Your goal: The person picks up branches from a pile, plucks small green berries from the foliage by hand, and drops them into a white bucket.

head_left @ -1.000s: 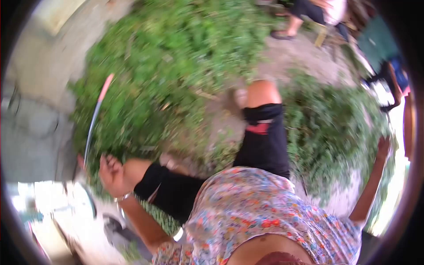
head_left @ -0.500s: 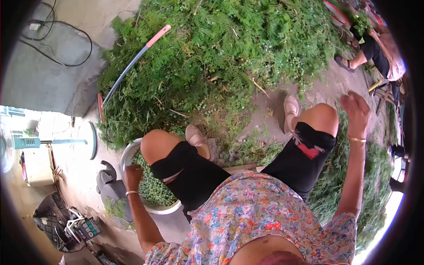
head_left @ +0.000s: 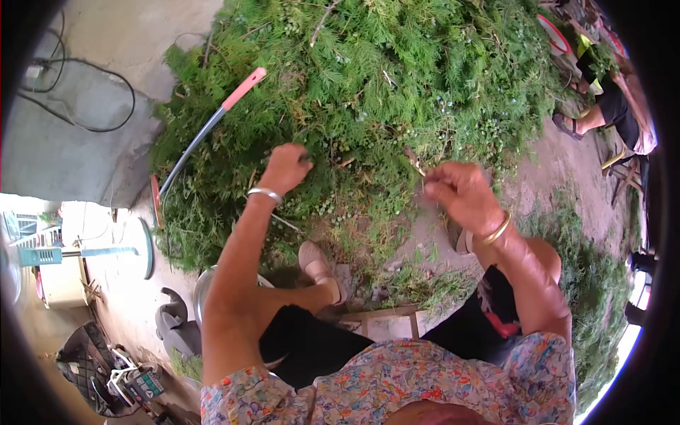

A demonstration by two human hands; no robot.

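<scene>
My left hand, with a silver bangle at the wrist, is over the heap of green conifer branches. Its fingers are curled in, and whatever they may hold is too small to make out. To the right, my right hand hovers above the near edge of the heap, a gold bangle on its wrist. Thumb and bent fingers there look slightly apart, close to the end of a bare brown twig. Small green berries show among the sprigs. A metal basin stands mostly hidden behind my left arm.
A curved tool with a pink handle lies on the heap's left side. At the left are a fan stand, a grey watering can and a concrete block. Another person's leg and a red-rimmed basin are at upper right.
My left hand has moved from the berry-filled basin up and right to the heap. My right hand has come inward from beside my right knee. The view has shifted slightly as I lean forward.
</scene>
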